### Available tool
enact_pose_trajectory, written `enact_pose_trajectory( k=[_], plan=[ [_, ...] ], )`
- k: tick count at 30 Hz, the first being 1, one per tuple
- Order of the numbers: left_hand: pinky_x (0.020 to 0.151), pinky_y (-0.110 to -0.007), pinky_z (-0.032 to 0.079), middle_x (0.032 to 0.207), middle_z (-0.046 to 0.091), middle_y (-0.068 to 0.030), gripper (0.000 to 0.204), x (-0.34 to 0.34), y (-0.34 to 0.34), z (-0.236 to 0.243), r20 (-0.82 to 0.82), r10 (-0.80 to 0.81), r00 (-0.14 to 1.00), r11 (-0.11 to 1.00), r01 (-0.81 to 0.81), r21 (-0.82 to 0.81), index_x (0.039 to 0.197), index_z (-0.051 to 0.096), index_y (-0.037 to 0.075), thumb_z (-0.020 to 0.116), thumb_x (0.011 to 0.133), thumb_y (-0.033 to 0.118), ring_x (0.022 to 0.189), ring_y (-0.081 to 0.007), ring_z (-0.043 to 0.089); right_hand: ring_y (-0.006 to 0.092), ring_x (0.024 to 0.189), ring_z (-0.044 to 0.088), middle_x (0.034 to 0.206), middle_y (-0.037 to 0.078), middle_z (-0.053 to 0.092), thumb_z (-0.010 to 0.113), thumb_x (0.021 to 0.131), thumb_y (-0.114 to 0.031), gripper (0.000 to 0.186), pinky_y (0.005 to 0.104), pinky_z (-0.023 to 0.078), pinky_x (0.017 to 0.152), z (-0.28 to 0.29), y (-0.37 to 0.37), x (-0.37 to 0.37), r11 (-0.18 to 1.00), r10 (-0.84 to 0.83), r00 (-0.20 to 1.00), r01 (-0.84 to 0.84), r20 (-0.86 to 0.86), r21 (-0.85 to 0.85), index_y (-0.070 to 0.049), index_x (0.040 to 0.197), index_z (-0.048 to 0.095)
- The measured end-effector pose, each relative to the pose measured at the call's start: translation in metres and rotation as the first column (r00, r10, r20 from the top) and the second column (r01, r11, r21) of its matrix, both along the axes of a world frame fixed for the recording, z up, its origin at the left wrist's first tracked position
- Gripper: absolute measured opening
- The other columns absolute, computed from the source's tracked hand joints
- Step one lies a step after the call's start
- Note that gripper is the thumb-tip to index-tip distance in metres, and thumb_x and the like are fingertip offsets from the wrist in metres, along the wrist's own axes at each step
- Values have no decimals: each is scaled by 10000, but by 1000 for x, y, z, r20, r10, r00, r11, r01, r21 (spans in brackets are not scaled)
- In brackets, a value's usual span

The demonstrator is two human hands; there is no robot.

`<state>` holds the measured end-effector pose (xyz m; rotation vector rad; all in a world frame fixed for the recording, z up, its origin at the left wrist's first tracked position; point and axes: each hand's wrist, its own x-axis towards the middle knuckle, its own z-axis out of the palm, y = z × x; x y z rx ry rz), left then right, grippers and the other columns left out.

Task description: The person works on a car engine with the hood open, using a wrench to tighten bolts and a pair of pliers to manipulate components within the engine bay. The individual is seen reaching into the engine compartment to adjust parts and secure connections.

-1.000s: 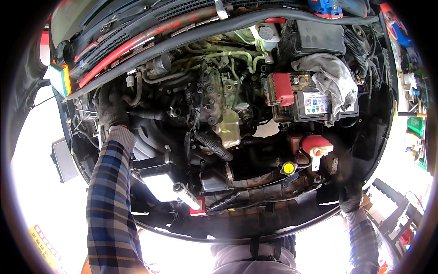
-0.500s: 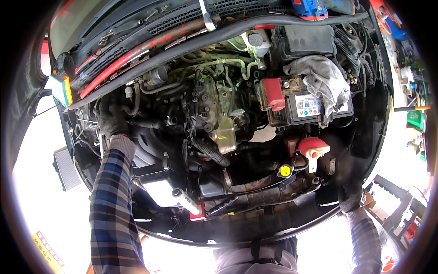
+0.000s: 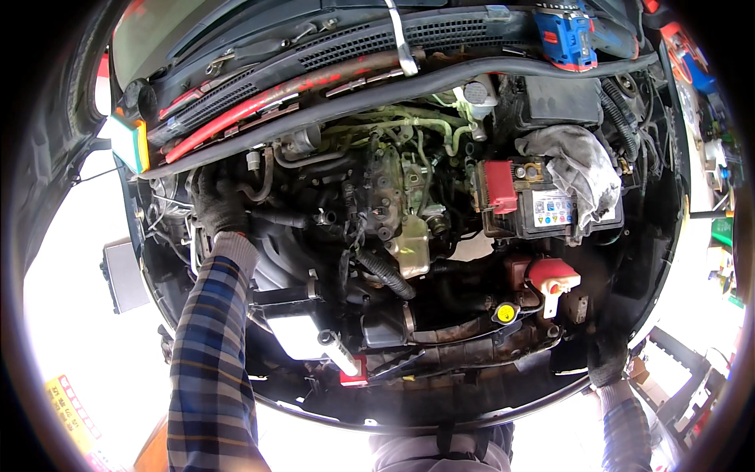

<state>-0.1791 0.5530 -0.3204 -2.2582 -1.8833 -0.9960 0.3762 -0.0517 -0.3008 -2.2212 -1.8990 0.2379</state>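
Observation:
My left hand (image 3: pixel 218 203), in a dark glove, reaches into the left side of the engine bay beside a black hose (image 3: pixel 279 216). Its fingers blend into the dark parts there, so what they touch is unclear. My right hand (image 3: pixel 607 362), also in a dark glove, rests at the front right rim of the bay. Shadow hides its fingers. Between the hands lies the open engine (image 3: pixel 413 248), with a corrugated black hose (image 3: pixel 385 274) in front of it. A yellow-topped radiator cap (image 3: pixel 506 313) sits nearer the front.
A battery (image 3: pixel 554 212) with a red terminal cover carries a grey rag (image 3: pixel 578 161). Along the far edge lie a red-handled bar (image 3: pixel 236 122), a metal wrench (image 3: pixel 403 47) and a blue power tool (image 3: pixel 568 39). A white lamp (image 3: pixel 338 352) on a red base stands at the front.
The whole view has shifted, so the engine bay appears further right and slightly lower. Both hands stay at about the same places on the car.

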Motion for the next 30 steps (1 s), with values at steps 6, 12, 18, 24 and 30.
enact_pose_trajectory(
  k=[6,12,18,24,30],
  plan=[
    [1122,-394,428,1322,574,-127,547,-5,0,-4,-20,-5,1000,999,6,47,1280,653,91,697,741,11,1297,-320,537,420,991,651,1043,179,698,657,707,17,372,519,515,905,-1,3,-10,997,-74,997,74,-4,-13,-68,1059,742],
    [1116,-439,424,1297,623,-141,372,4,0,-1,-113,6,994,994,6,108,1228,701,102,619,873,181,1285,-331,551,330,914,664,976,149,681,714,784,24,178,439,526,815,16,68,-50,928,-368,900,370,-233,-37,-38,948,681],
    [1120,-499,394,1309,611,-205,457,-11,-8,9,-32,-38,999,998,39,58,1293,667,77,576,853,160,1282,-407,527,381,1033,660,1173,177,669,674,834,-30,351,468,541,883,38,355,-205,973,140,781,5,-608,231,-16,1182,636],
    [1087,-506,412,1304,608,-212,442,15,-2,-3,6,-24,1000,1000,24,3,1277,658,58,561,853,142,1250,-421,544,370,1069,713,1131,212,734,568,917,-205,257,478,578,867,-154,527,-174,897,-351,921,279,-169,-342,-78,924,791],
    [1052,-464,439,1283,618,-185,385,14,-1,0,20,-56,998,998,56,3,1261,652,41,584,931,228,1214,-393,574,346,1110,678,1182,192,705,540,940,-61,292,459,542,919,-237,533,-143,976,-122,964,160,-236,147,-89,1192,686]
  ],
)
